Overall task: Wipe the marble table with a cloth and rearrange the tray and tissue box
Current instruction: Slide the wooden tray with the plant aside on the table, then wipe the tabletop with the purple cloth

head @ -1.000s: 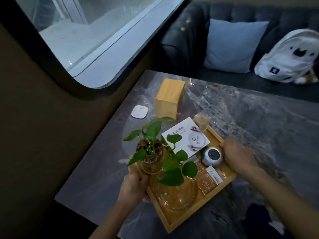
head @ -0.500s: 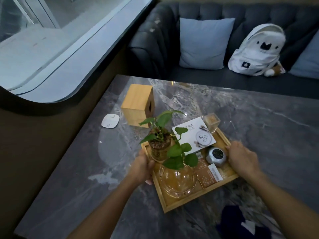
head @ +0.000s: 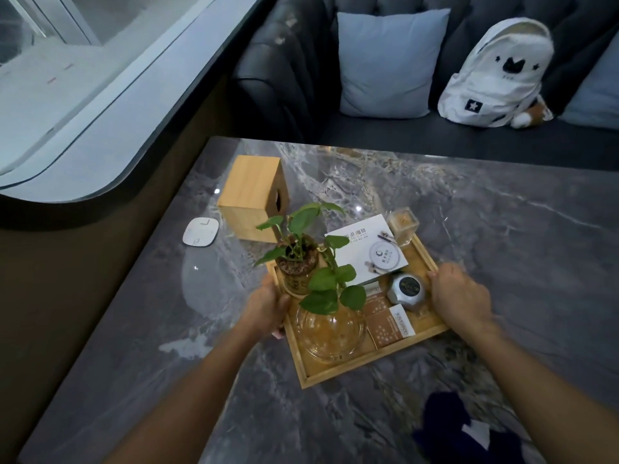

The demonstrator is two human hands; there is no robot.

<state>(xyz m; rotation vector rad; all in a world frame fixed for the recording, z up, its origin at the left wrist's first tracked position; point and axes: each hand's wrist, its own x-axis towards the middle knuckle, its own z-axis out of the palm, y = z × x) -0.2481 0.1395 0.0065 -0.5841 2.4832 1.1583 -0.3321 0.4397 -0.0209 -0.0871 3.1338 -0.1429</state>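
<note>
A wooden tray (head: pixel 338 373) rests on the grey marble table (head: pixel 502 229). It carries a potted green plant (head: pixel 299 262), a glass bowl (head: pixel 330 333), a white card (head: pixel 366 249), a round silver tin (head: pixel 406 289), a small glass (head: pixel 403 224) and brown packets. My left hand (head: pixel 268 306) grips the tray's left rim. My right hand (head: pixel 459 296) grips its right rim. The wooden tissue box (head: pixel 251 202) stands behind the tray to the left. A dark blue cloth (head: pixel 449 426) lies at the near right.
A small white square pad (head: pixel 200 232) lies left of the tissue box near the table's left edge. Behind the table stands a dark sofa (head: pixel 284 78) with a pale blue cushion (head: pixel 388 58) and a white backpack (head: pixel 499 72). A curved window ledge (head: pixel 110 105) runs along the left.
The view has swung right and tilted up, showing more sofa. Both hands keep hold of the tray, which now sits a little farther from the table's left edge.
</note>
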